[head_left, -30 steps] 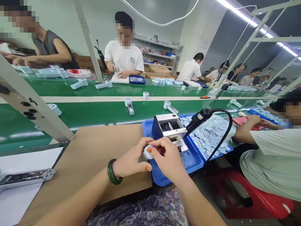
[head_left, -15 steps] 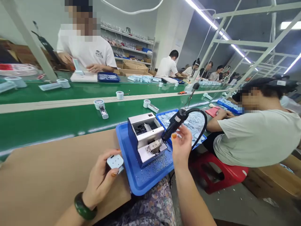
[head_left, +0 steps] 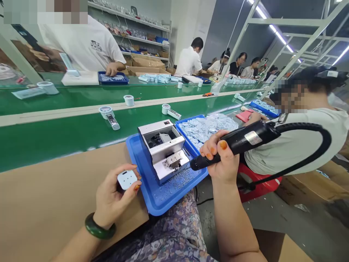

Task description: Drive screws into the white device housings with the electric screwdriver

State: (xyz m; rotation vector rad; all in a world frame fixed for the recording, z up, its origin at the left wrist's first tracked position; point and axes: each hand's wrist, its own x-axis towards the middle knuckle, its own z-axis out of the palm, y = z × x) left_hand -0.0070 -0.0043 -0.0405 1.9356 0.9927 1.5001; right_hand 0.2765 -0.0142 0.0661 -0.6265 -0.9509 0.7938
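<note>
The main change is at the right hand (head_left: 225,163): half a second ago it was empty beside the black driver (head_left: 245,140), which leaned against the silver machine (head_left: 160,145), and now its grip is wrapped around the tool's body. The driver is tilted, its tip pointing down and left, just beside the machine's front and above the small screws (head_left: 180,182) scattered in the blue tray (head_left: 148,200). The left hand (head_left: 116,193) keeps the pale blue piece (head_left: 127,179) in a pinching grip between thumb and fingers, over the brown cardboard (head_left: 68,203) near the tray's left edge, with its flat face, dotted with small holes, turned up. As I judge it, this means that part and tool are now both in hand, though well apart from each other. Across the green surface (head_left: 54,145), a co-worker's hand (head_left: 111,69) has also shifted and now reaches into a dark blue tray (head_left: 120,81).
</note>
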